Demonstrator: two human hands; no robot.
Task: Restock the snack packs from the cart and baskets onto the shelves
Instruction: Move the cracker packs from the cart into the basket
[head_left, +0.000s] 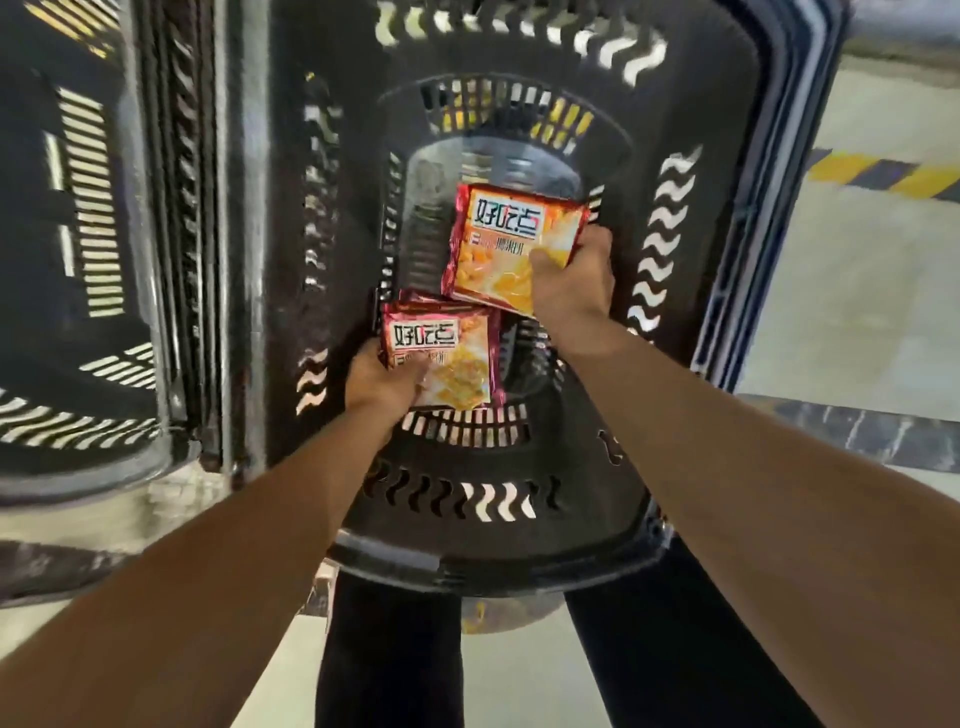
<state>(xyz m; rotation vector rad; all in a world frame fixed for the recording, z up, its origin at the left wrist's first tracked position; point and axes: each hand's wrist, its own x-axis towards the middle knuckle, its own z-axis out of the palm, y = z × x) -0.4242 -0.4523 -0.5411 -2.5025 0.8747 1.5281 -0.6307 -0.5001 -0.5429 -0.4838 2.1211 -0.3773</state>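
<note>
I look straight down into a black plastic basket (498, 551) with slotted walls. My right hand (569, 283) grips a red and orange snack pack (506, 244) by its lower right corner, inside the basket. My left hand (382, 379) holds a second snack pack (447, 358) of the same kind by its lower left edge, thumb on its front. Another pack's red edge shows just behind the left one. The two packs overlap slightly at their corners.
A second black basket (104, 260) stands to the left, touching the first. Pale floor with a yellow and dark striped line (883, 176) lies to the right. My dark trouser legs (395, 649) stand below the basket's near rim.
</note>
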